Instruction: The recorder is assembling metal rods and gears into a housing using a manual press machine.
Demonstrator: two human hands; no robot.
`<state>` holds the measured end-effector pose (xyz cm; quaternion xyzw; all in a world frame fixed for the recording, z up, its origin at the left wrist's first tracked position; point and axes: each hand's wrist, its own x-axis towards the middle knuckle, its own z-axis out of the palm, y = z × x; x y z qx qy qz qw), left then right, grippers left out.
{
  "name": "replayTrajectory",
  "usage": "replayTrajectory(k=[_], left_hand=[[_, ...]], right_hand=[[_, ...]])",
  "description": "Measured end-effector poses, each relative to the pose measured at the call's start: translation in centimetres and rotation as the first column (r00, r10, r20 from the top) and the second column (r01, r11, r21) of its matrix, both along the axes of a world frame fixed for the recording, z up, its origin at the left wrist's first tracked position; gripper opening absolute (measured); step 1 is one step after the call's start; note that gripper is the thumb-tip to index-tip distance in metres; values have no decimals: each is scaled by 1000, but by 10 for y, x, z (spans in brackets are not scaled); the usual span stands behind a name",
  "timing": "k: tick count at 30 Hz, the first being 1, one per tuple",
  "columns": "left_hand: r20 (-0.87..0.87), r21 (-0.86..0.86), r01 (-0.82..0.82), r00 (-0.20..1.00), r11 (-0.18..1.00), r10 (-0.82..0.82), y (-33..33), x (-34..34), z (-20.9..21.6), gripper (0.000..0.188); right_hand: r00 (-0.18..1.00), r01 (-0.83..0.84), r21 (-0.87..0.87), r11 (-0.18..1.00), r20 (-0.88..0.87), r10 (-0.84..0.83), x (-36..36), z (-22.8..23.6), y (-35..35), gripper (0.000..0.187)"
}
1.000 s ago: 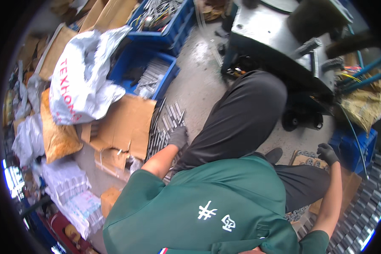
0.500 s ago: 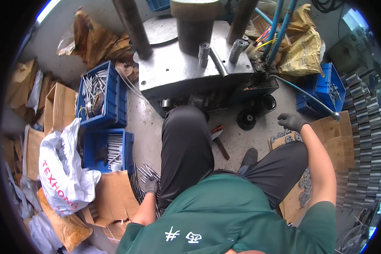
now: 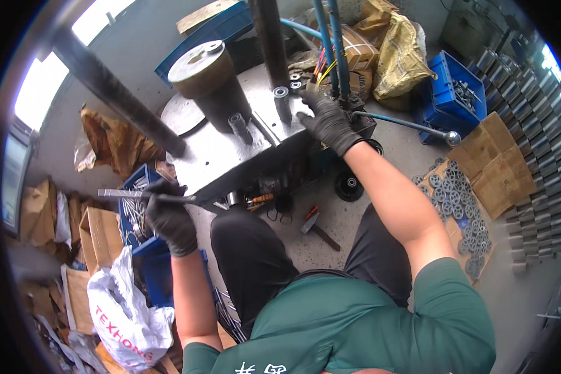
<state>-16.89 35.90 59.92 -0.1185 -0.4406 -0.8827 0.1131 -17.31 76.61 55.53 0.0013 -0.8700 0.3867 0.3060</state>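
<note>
at the press table's [image 3: 224,168] left corner, the left hand [image 3: 171,221] grips a metal rod [image 3: 121,194], best kept level. the right hand [image 3: 331,124] is open by the press table's right end.

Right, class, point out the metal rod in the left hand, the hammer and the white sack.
Metal rod [image 3: 122,194]: head view, on the length jutting leftward.
Hammer [image 3: 326,237]: head view, on its brown handle.
White sack [image 3: 128,316]: head view, on its crumpled side.

The shirt [image 3: 368,311] is green, the trousers [image 3: 249,243] black, gloves [image 3: 173,225] dark.
</note>
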Motion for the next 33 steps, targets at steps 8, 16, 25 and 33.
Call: replayTrajectory(k=[8,16,25,33], left_hand=[[71,-297,345,938,891,-339,169,10,-38,23],[286,-424,609,793,671,-538,162,-3,-88,27],[407,-159,736,656,658,-636,170,0,-87,33],[349,-367,714,700,596,-623,175,6,-85,34]], right_hand=[[940,217,220,951,-310,-143,-40,4,-28,31],[936,170,362,917,-350,-35,-56,-6,-21,19],[913,-41,-413,910,-385,-134,-26,11,-45,19],[995,-96,-809,579,-81,51,46,57,-46,14]])
